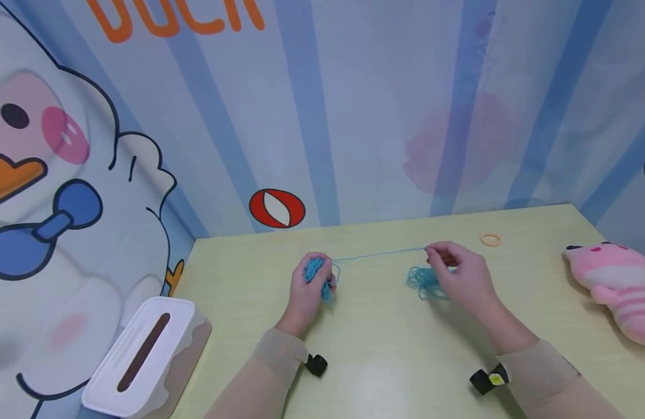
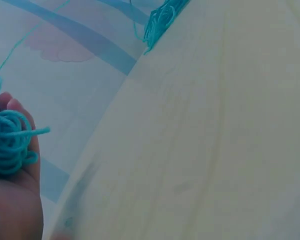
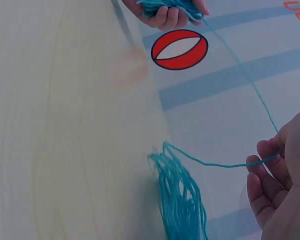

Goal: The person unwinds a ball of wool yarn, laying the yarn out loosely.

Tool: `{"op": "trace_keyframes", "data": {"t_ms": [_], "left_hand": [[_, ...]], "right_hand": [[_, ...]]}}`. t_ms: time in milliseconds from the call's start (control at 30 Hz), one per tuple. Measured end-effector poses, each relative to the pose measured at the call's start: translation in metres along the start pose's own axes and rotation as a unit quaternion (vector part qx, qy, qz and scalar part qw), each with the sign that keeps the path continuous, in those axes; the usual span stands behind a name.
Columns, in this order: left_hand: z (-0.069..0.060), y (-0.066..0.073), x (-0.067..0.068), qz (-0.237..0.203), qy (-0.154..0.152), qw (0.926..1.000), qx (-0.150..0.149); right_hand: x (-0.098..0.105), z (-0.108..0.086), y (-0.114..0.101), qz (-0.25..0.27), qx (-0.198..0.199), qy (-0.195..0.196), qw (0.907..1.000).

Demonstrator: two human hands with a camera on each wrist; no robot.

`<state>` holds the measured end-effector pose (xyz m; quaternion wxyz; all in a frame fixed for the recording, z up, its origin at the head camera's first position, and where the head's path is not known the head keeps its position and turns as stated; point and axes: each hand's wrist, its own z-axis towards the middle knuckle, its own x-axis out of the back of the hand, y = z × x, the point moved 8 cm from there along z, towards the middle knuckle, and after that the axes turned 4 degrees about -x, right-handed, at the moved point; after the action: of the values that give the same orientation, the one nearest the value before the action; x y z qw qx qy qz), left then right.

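Note:
My left hand [image 1: 308,294] grips a bundle of blue yarn [image 2: 10,145], its fingers curled round the strands and a short loose end sticking out. From that bundle a single strand [image 1: 377,254] runs nearly straight across to my right hand [image 1: 466,276], which pinches it between thumb and forefinger. Below the right hand a loose pile of the same yarn [image 3: 180,195] lies on the table, partly hidden by the hand in the head view. In the right wrist view the strand goes on from the pinching fingers [image 3: 270,155] down to this pile.
On the pale table [image 1: 364,337] an orange ring [image 1: 491,239] lies behind the right hand. A pink striped plush toy [image 1: 623,285] rests at the right edge. To the left stands a white-topped tissue box [image 1: 144,349]. A printed curtain [image 1: 364,116] hangs behind the table.

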<state>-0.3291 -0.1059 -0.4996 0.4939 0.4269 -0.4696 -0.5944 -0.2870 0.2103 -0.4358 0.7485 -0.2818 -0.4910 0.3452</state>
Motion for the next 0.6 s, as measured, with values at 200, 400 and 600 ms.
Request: {"op": "trace_keyframes", "data": {"t_ms": [200, 400, 600], "left_hand": [[0.0, 0.001, 0.001, 0.014, 0.008, 0.9999, 0.001], [0.001, -0.001, 0.003, 0.01, 0.021, 0.9997, 0.006], [0.001, 0.0, 0.005, 0.005, 0.041, 0.9991, 0.004]], "right_hand": [[0.03, -0.003, 0.029, -0.019, -0.03, 0.014, 0.9993], [0.049, -0.008, 0.055, -0.047, -0.078, 0.002, 0.9958], [0.055, -0.014, 0.078, -0.097, -0.126, -0.021, 0.9871]]}}
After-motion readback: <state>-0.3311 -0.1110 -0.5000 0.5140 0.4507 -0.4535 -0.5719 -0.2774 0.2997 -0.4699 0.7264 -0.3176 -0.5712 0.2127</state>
